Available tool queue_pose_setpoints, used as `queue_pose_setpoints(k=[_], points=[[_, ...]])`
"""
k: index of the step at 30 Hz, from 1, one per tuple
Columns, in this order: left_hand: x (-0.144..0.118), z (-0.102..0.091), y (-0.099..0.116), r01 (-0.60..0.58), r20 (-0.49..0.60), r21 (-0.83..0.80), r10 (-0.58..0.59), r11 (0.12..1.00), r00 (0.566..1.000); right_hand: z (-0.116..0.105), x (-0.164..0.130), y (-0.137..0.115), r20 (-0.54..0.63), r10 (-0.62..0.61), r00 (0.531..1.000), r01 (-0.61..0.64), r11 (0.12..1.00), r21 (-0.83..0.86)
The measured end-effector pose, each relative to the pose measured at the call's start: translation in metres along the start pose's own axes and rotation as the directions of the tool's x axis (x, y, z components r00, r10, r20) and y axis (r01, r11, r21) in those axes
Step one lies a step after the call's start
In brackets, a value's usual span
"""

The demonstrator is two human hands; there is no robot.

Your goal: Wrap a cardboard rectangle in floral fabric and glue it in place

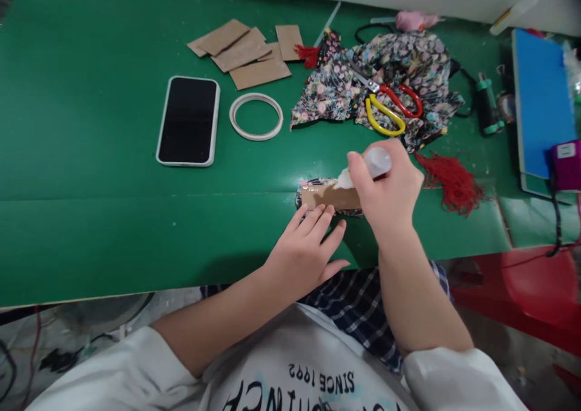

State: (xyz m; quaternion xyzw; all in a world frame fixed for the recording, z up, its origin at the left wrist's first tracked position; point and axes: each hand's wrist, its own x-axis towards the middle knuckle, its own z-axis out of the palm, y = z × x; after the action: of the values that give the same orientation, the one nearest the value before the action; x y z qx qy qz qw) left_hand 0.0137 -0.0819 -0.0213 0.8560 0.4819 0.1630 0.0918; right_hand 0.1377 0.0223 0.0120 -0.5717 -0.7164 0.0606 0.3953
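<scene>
While your phone (188, 120) lies face up at the left of the green counter (82, 217), a tape ring (256, 116) sits just beside it, with cardboard pieces (247, 54) behind. Your left hand (304, 253) rests flat, fingers released, its tips pressing the near edge of a cardboard strip (327, 197) on patterned fabric. Your right hand (390, 187) has its fingers clenched around a glue bottle (370, 164), nozzle touching the strip. Further right lie scissors (390, 105) on floral cloth (394, 66) and a red tassel (451, 181).
</scene>
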Motion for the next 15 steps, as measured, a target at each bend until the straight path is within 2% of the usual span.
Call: queue_pose_setpoints(k=[4, 8, 12, 15], points=[[0.001, 0.000, -0.001, -0.006, -0.001, -0.010, 0.006, 1.000, 1.000, 0.008, -0.003, -0.013, 0.127, 0.002, 0.992, -0.016, 0.994, 0.110], [0.001, 0.000, -0.001, -0.018, -0.010, -0.018, 0.018, 1.000, 1.000, 0.017, -0.006, -0.022, 0.181, -0.011, 0.983, -0.014, 0.990, 0.137], [0.000, 0.000, -0.001, -0.018, -0.018, -0.016, 0.017, 1.000, 1.000, 0.018, -0.006, -0.020, 0.160, -0.026, 0.987, 0.012, 0.996, 0.091], [0.000, 0.000, -0.001, -0.011, -0.007, -0.010, 0.010, 1.000, 1.000, 0.012, -0.005, -0.011, 0.068, -0.052, 0.996, 0.053, 0.998, -0.019]])
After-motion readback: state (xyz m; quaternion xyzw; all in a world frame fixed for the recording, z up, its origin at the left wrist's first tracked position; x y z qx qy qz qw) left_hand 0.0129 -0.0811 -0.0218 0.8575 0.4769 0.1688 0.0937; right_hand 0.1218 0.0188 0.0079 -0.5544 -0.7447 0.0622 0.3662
